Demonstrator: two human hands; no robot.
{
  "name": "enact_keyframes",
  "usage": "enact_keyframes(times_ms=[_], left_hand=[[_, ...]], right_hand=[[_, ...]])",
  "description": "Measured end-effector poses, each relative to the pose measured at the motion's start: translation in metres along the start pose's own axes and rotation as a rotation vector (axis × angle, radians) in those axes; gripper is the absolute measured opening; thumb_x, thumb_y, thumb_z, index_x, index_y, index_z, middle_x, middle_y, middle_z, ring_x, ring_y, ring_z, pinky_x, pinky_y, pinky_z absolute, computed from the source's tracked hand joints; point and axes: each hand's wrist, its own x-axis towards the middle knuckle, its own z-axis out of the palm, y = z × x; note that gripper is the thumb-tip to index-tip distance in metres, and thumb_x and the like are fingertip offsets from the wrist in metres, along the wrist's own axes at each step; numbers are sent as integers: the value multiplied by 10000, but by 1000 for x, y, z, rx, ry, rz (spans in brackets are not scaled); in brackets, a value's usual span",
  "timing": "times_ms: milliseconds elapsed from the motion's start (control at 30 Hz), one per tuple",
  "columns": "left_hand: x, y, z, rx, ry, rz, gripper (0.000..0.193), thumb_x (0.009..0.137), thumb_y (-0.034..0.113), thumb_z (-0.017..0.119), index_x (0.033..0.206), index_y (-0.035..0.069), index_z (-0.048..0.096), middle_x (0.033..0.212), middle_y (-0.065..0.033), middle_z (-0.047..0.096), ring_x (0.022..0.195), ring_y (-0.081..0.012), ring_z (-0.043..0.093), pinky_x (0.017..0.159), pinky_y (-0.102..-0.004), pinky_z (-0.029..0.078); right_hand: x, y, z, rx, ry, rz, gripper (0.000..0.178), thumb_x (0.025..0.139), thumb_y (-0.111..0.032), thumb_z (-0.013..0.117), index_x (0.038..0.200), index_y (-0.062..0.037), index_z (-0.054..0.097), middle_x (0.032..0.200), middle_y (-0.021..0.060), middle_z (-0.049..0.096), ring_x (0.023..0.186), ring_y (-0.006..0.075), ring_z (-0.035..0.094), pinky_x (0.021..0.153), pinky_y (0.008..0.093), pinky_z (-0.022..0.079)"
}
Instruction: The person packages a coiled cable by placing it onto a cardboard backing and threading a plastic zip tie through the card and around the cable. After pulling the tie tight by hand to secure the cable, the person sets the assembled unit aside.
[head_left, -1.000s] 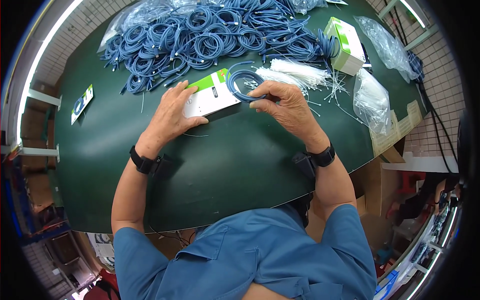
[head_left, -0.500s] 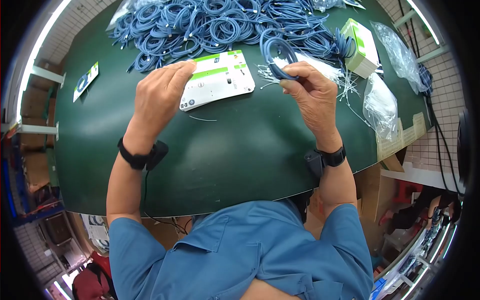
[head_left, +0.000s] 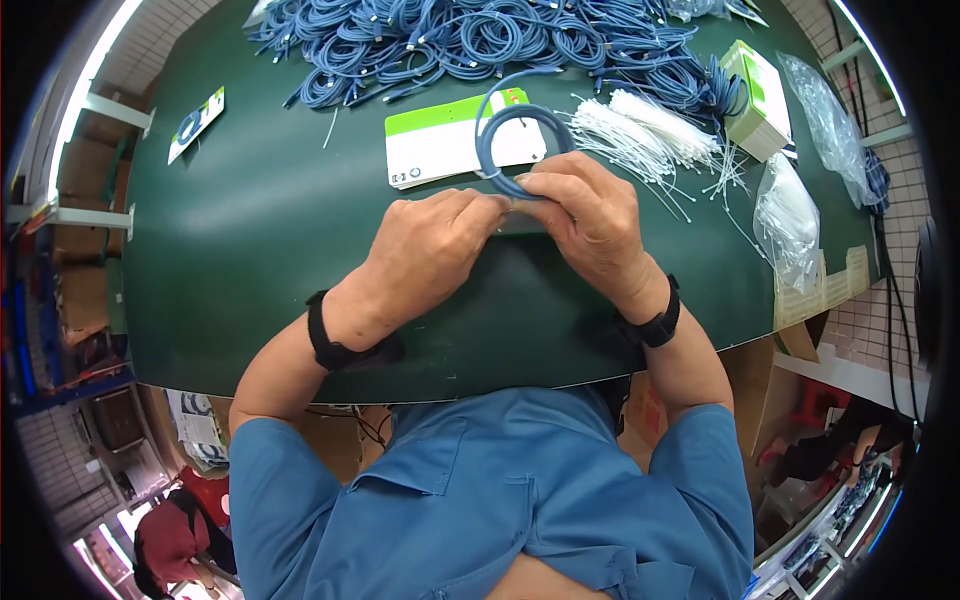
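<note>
A coil of blue-grey cable (head_left: 550, 115) stands up from my fingers over the green table, one end sticking out at its top. My right hand (head_left: 590, 215) is closed on the coil's lower edge, thumb and fingers pinching it. My left hand (head_left: 435, 245) meets it there, its fingers pressed together just under the coil; what they pinch is hidden. Behind the coil lies a stack of green-and-white printed cards (head_left: 430, 145), partly covered by it. White cable ties (head_left: 640, 130) are spread to the right of the stack.
A large heap of blue cable coils (head_left: 430, 45) fills the far side. At the right are a green-and-white box of cards (head_left: 757, 100) and clear plastic bags (head_left: 787, 215). A single card (head_left: 196, 125) lies far left. Another person (head_left: 175, 540) is at lower left.
My left hand has left the card stack and come right to the coil. My right hand has brought the coil left and nearer, in front of the cards. The view has shifted slightly.
</note>
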Motion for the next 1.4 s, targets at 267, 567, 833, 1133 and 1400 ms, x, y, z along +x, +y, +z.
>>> enact_keyframes(times_ms=[267,567,833,1133,1400], left_hand=[[-14,-27,-20,-262,195,-156,214,895,30,752,1106,39,723,893,-123,711,803,-279,719,701,-351,582],[-56,-60,-13,-253,-68,-302,229,913,62,744,1137,36,702,987,-129,691,850,-315,702,748,-405,575],[-48,-69,9,-57,-197,-266,155,920,101,738,1049,48,671,990,-113,672,859,-335,680,755,-422,552],[-64,-61,-3,29,-245,-319,97,963,120,683,985,42,629,986,-134,660,885,-363,664,759,-450,552],[-45,-174,-43,198,176,-523,90,995,122,643,995,35,620,1015,-156,650,945,-390,667,800,-477,548]], right_hand=[[-11,11,-3,4,59,-120,366,779,48,853,1101,-35,699,938,141,720,777,258,716,646,330,576],[-11,11,-1,83,15,-213,407,761,57,854,1129,-36,708,940,136,711,772,267,719,648,345,579],[-14,6,4,99,22,-217,414,704,48,861,1077,-76,730,911,78,705,681,217,661,546,296,513],[-12,4,-3,150,-25,-184,421,733,94,821,1113,-45,707,945,135,710,764,272,718,657,361,575],[-12,1,-3,159,-17,-174,417,737,69,843,1109,-49,695,928,135,710,742,275,708,639,351,562]])
